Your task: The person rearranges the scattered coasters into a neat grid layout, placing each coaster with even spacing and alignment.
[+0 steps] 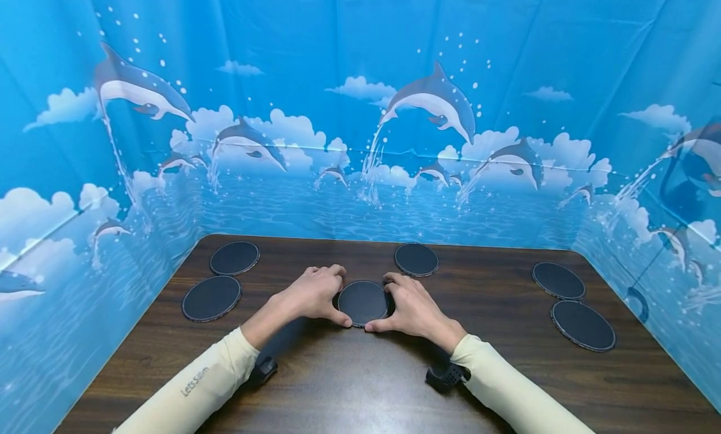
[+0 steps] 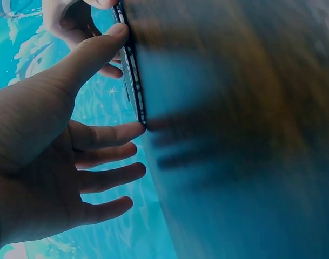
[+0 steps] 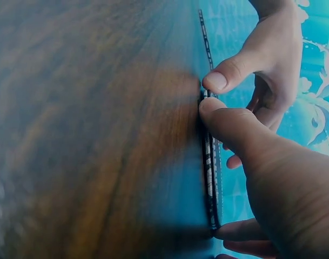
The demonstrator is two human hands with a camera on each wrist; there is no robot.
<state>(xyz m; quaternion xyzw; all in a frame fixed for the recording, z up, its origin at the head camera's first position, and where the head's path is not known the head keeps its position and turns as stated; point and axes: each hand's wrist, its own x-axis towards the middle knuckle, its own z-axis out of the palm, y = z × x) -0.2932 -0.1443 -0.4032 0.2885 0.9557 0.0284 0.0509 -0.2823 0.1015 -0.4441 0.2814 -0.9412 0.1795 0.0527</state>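
A round black coaster (image 1: 363, 303) lies flat on the brown wood-grain table (image 1: 360, 384), between both hands. My left hand (image 1: 317, 293) holds its left side, thumb at the near edge and fingers farther back. On its right side my right hand (image 1: 414, 307) holds it the same way. The left wrist view shows the thumb and index fingertip (image 2: 133, 127) touching the coaster's patterned rim (image 2: 134, 75), the other fingers spread apart. In the right wrist view the two thumbs almost meet at the rim (image 3: 209, 178). Whether one coaster or a stack lies there, I cannot tell.
Behind the hands is another black coaster (image 1: 417, 260). Two more, an upper one (image 1: 234, 258) and a lower one (image 1: 211, 298), lie at left; another pair (image 1: 558, 280) (image 1: 583, 325) lies at right. A blue dolphin-print curtain (image 1: 360, 139) surrounds the table's back and sides.
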